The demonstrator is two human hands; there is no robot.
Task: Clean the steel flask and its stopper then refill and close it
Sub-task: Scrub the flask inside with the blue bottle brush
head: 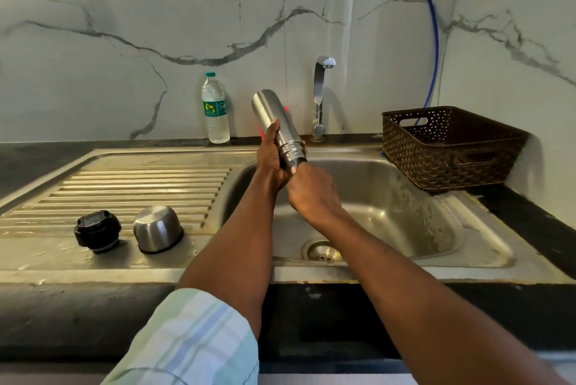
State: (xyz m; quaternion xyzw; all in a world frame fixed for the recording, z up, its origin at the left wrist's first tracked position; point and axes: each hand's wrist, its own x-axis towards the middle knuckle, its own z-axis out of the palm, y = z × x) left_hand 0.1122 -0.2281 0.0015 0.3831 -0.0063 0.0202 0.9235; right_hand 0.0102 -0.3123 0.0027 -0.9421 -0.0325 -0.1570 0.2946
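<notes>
Left hand (272,154) clamps the steel flask (276,123) tilted base-up over the sink (405,197), right hand (308,188) seemingly covering its mouth, grip unclear.

One steel flask (274,123) up over one sink (386,185), two hands on it, left (270,157) and right (308,188). One black stopper (97,230), one steel cup (157,229), one water bottle (215,109), one tap (321,95), one brown basket (448,148).
</notes>
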